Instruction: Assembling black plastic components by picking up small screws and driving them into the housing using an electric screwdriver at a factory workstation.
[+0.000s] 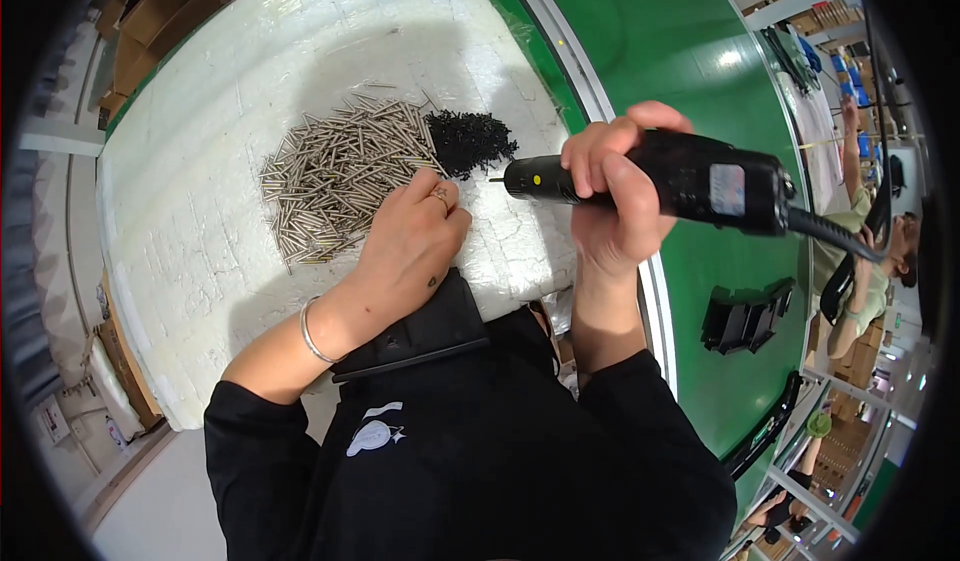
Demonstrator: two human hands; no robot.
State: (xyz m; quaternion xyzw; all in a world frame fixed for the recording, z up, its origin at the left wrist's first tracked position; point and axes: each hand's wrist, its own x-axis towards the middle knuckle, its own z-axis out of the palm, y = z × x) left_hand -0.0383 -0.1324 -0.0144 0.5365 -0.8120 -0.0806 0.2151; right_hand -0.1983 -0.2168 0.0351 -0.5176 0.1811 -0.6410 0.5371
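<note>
My right hand [615, 196] is wrapped tight round a black electric screwdriver [665, 183], its tip over the foam pad's [210, 211] near right edge. My left hand [415, 236] rests on the pad, fingers curled at the metal pin pile [335, 176]; grasp unclear. Black screw heap [468, 141] just beside it.

A black electric screwdriver [665, 183] lies level, bit toward heaped silver pins [345, 171] and black screws [470, 141].

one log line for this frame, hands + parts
right hand: grips electric screwdriver | left hand: on metal pins | black screws beside
</note>
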